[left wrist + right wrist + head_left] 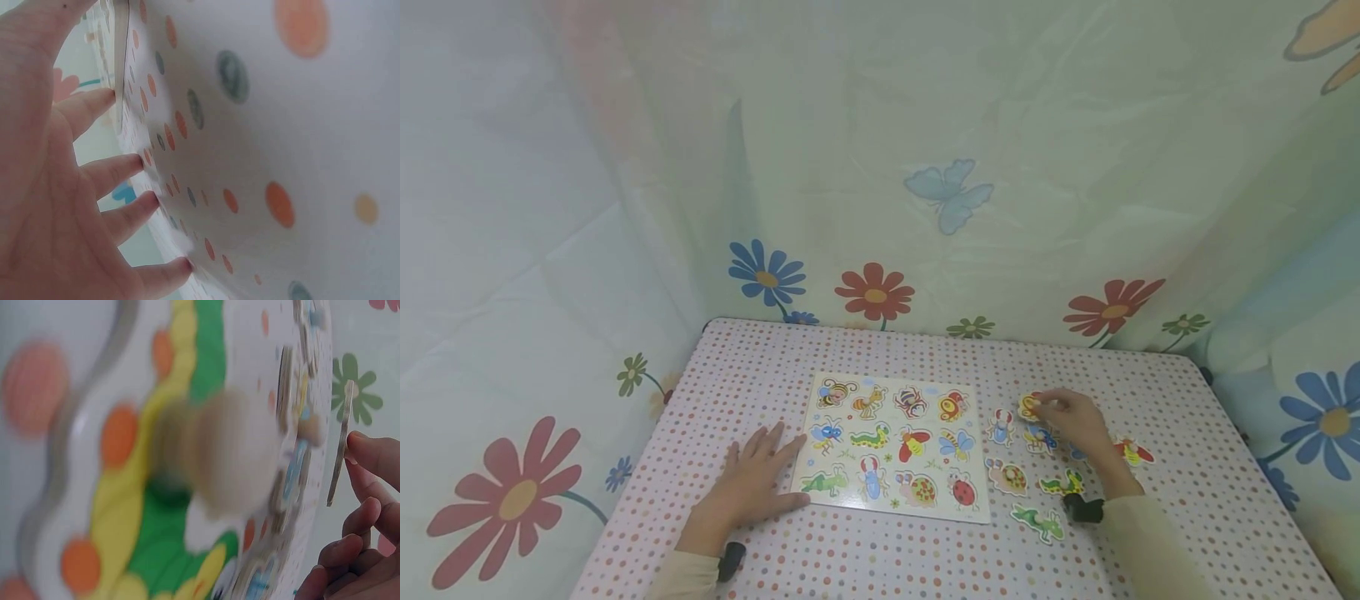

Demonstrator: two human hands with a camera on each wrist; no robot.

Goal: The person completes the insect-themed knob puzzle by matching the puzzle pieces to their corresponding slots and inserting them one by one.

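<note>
Flowered sheets [820, 167] hang around a dotted table [760, 354]. On it the left hand [747, 483] spreads its fingers wide, gripping nothing, one finger touching the edge of the puzzle board [891, 423], which lies between the hands. The right hand [1075, 423] pinches a red-and-yellow piece [1027, 407] above the table. Just left of that hand lies a beetle piece [1000, 427]; nearer the person, a snail piece [1009, 477], caterpillar piece [1057, 483] and grasshopper piece [1037, 523]. Picking up one piece looks like the step in hand; the next move seems to call for carrying it leftward and turning it to match the similar picture at the board's far right corner.
</note>
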